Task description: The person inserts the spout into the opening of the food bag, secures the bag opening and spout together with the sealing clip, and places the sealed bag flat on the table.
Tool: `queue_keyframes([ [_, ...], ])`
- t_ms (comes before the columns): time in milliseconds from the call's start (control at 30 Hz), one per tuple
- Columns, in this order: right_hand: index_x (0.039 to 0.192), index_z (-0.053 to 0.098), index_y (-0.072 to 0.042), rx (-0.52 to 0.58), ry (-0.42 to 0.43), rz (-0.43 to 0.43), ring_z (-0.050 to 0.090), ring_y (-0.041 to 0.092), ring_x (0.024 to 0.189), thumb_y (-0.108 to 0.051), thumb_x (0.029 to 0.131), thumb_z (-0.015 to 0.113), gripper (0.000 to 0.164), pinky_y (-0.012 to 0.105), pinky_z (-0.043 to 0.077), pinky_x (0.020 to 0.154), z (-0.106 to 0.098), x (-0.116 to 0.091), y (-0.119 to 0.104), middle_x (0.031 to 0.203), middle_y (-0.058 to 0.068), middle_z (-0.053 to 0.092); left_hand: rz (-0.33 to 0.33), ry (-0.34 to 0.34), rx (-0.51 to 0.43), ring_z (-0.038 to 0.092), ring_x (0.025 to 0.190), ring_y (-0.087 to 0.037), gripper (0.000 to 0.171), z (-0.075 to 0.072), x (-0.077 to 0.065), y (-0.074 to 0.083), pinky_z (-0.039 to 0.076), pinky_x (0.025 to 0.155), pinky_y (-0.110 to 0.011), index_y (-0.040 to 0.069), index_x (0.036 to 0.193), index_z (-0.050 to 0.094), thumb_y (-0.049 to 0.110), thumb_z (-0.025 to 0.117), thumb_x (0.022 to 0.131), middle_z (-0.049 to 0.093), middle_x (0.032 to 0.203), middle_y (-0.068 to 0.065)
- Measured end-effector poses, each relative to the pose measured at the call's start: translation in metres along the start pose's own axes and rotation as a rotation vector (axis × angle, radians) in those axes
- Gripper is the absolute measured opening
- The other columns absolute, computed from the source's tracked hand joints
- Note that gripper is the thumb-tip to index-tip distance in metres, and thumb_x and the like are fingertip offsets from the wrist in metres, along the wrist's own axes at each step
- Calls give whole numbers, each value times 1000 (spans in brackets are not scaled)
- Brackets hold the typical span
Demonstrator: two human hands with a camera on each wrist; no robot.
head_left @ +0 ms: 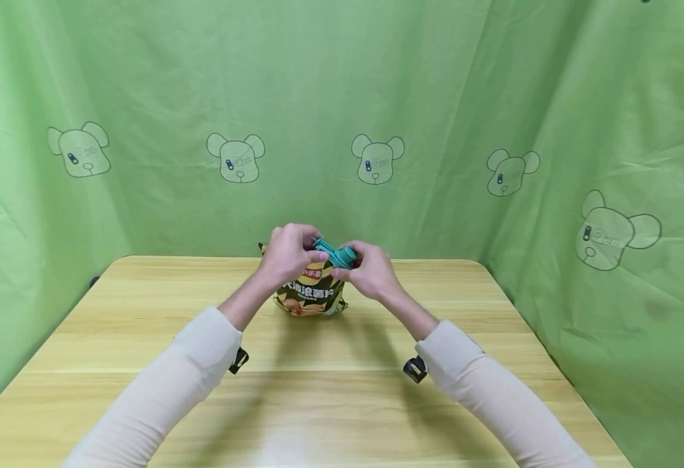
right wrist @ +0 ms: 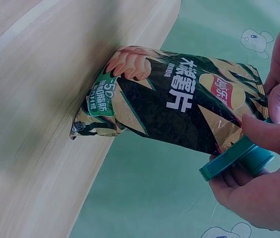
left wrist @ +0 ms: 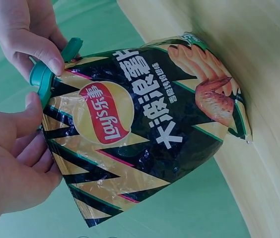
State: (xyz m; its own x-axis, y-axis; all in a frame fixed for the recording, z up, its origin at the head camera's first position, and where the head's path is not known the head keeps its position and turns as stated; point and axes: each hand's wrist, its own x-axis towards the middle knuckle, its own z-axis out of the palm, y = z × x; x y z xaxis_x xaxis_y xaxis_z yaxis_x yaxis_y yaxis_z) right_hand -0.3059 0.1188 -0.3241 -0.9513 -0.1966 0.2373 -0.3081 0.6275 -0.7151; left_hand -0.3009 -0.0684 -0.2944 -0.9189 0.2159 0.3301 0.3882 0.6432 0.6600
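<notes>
A black and gold Lay's potato chip bag [head_left: 309, 300] stands upright on the table, its printed front towards me. A teal bag clip with a round spout cap [head_left: 337, 255] lies across part of the bag's top edge. My left hand [head_left: 289, 253] pinches the top edge beside the clip, thumb in front and fingers behind; the left wrist view shows this hand [left wrist: 11, 158] close up. My right hand [head_left: 371, 270] grips the clip around its cap. In the right wrist view the clip's bar [right wrist: 227, 159] sticks out past the bag's corner. Whether the clip is fastened cannot be told.
The light wooden table [head_left: 342, 403] extends around the bag, its back edge just behind it. A green curtain [head_left: 307, 78] with bear-head drawings hangs behind and at both sides. Black straps [head_left: 415, 369] show under both sleeves.
</notes>
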Motion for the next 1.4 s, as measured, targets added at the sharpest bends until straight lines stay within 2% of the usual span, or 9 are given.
queue_keyframes([
  [133,121,67,-7,0,-8,-1,68,26,93,-17,84,84,42,36,59,80,0,-1,-1,107,12,72,3,-3,-3,73,83,-21,38,1,-1,1,62,71,-27,7,120,72,11,82,84,78,101,-12],
  [333,120,67,-7,5,-5,-6,67,25,90,-16,84,84,40,34,57,77,0,-1,-1,105,11,72,26,0,6,72,79,-21,23,1,-1,2,61,67,-27,8,106,76,9,82,83,78,95,-10],
  [533,120,67,-7,-1,-6,-15,67,25,89,-17,84,84,41,33,58,76,-1,-1,-1,105,11,72,33,9,22,68,73,-18,14,0,0,0,58,62,-26,9,97,77,15,82,85,77,87,-5],
  [667,119,67,-7,-7,-5,-18,67,24,88,-17,84,84,41,33,57,76,-1,-2,-2,104,11,72,27,8,19,66,71,-18,14,0,0,0,57,60,-26,9,96,77,16,82,85,76,85,-5],
  [1000,111,71,-7,-10,-2,-3,65,21,79,-16,80,87,36,27,53,67,-1,0,-4,95,9,74,19,-3,-3,69,75,-19,14,1,-1,1,59,65,-27,7,97,76,11,81,85,76,88,-7],
  [1400,104,72,-7,2,2,29,62,21,74,-12,78,88,30,27,52,63,0,3,-8,88,9,72,25,-8,-7,69,74,-19,13,0,-1,0,60,65,-26,5,96,76,10,81,85,76,87,-8],
])
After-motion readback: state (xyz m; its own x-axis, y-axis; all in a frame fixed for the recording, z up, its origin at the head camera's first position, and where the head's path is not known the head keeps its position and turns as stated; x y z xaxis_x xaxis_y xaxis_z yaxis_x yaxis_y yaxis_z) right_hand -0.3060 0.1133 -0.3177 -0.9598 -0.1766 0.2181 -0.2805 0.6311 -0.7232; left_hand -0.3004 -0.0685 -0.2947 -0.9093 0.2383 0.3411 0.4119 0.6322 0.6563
